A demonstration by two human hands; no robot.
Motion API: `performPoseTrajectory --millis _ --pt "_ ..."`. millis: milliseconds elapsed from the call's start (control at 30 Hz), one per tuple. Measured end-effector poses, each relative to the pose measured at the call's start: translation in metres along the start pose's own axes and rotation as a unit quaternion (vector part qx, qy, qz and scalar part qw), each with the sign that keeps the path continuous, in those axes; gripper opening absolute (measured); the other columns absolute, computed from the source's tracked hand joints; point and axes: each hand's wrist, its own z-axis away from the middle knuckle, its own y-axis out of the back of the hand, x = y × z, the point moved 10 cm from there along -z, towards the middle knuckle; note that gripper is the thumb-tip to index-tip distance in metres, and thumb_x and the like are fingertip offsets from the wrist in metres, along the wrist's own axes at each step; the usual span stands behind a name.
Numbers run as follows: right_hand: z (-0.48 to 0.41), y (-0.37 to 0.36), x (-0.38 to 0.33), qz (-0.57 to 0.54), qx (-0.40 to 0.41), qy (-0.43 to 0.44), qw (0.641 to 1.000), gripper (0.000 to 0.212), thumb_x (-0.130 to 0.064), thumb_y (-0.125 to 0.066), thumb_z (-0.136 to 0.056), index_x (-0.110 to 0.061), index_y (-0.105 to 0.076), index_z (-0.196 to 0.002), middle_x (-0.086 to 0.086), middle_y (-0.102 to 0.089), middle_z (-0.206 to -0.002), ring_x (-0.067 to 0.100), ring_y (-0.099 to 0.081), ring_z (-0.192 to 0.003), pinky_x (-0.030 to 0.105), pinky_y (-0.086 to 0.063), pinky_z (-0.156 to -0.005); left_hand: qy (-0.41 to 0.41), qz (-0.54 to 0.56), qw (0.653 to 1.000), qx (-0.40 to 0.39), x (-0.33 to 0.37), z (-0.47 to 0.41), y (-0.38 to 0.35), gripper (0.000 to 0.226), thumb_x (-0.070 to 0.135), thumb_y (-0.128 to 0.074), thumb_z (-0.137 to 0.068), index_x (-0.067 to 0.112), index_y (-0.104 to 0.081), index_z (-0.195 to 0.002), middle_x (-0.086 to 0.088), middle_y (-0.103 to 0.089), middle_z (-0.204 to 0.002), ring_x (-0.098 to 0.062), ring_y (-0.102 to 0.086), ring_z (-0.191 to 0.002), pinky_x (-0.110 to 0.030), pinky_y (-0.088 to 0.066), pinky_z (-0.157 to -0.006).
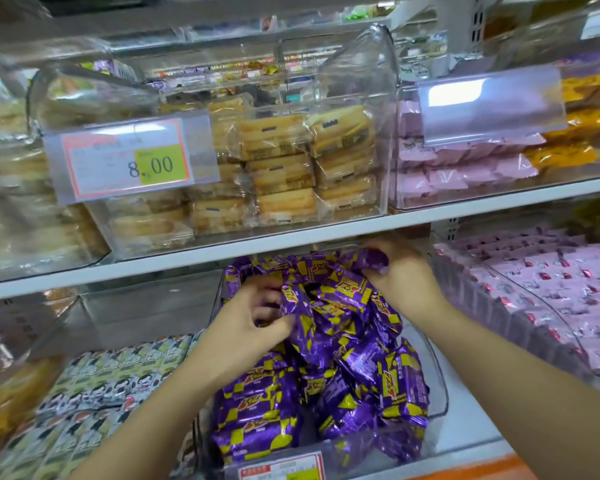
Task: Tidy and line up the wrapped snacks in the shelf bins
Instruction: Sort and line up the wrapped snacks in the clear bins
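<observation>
**Snacks [329, 344] heaped in the middle bin**

The purple snacks lie in a loose heap in the clear bin [442, 393], tilted in many directions. Your left hand [253, 323] is in the middle of the heap, and its thumb and fingers pinch one snack. Your right hand [404, 271] is at the far end of the bin, just under the white shelf [291, 237], with fingers curled round another snack. Pink packs [551, 289] fill the bin on the right. Black-and-white packs [101, 375] lie on the left.
</observation>
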Motion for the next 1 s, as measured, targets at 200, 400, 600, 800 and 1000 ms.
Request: performPoseTrajectory --millis 200,400,600,800,1000 --pt "0.012 -0.041 -0.008 0.207 -0.240 0.045 0.947 0.056 -0.045 -0.034 -0.098 -0.030 -0.016 -0.149 0.000 -0.021 -0.156 0.021 -0.017 -0.143 0.044 -0.015 -0.115 -0.060 -0.127 0.990 0.022 0.006 0.003 0.021 0.053 0.047 -0.053 -0.084 0.068 -0.028 -0.126 0.001 -0.066 -0.092 -0.016 -0.064 -0.080 -0.032 -0.052 -0.079" --pt "0.028 -0.004 -0.034 0.132 -0.147 0.134 0.971 0.073 -0.063 -0.026 -0.079 -0.030 -0.035 -0.143 -0.001 -0.035 -0.150 0.025 -0.032 -0.135 0.044 -0.024 -0.109 -0.052 -0.127 0.990 0.036 -0.002 0.014 0.032 0.030 0.046 -0.046 -0.085 0.058 -0.049 -0.112 -0.005 -0.063 -0.098 -0.018 -0.066 -0.074 -0.046 -0.053 -0.079" --pt "0.090 -0.042 -0.078 0.140 -0.315 0.226 0.911 0.052 -0.052 -0.062 -0.080 -0.037 -0.051 -0.129 -0.016 -0.050 -0.129 0.011 -0.050 -0.118 0.031 -0.043 -0.095 -0.044 -0.026 0.996 0.072 0.010 0.028 0.040 0.021 0.029 -0.066 -0.087 0.035 -0.054 -0.102 0.008 -0.058 -0.066 0.001 -0.048 -0.049 -0.012 -0.036 -0.051" --pt "0.098 -0.066 -0.062 0.219 -0.379 0.175 0.882 0.057 -0.037 -0.072 -0.077 -0.032 -0.047 -0.128 -0.005 -0.044 -0.126 0.018 -0.049 -0.114 0.032 -0.044 -0.093 -0.027 -0.028 0.996 0.083 0.001 0.037 0.049 0.016 0.042 -0.063 -0.087 0.041 -0.050 -0.096 0.009 -0.052 -0.058 -0.005 -0.036 -0.043 -0.022 -0.031 -0.049" --pt "0.074 -0.038 -0.113 -0.038 -0.302 0.105 0.947 0.048 -0.045 -0.074 -0.068 -0.037 -0.048 -0.108 -0.016 -0.057 -0.098 0.005 -0.053 -0.076 0.026 -0.048 -0.074 -0.037 0.050 0.984 0.168 -0.002 0.043 0.088 0.020 0.032 -0.056 -0.076 0.046 -0.053 -0.090 0.024 -0.063 -0.082 0.000 -0.056 -0.073 -0.018 -0.044 -0.069"
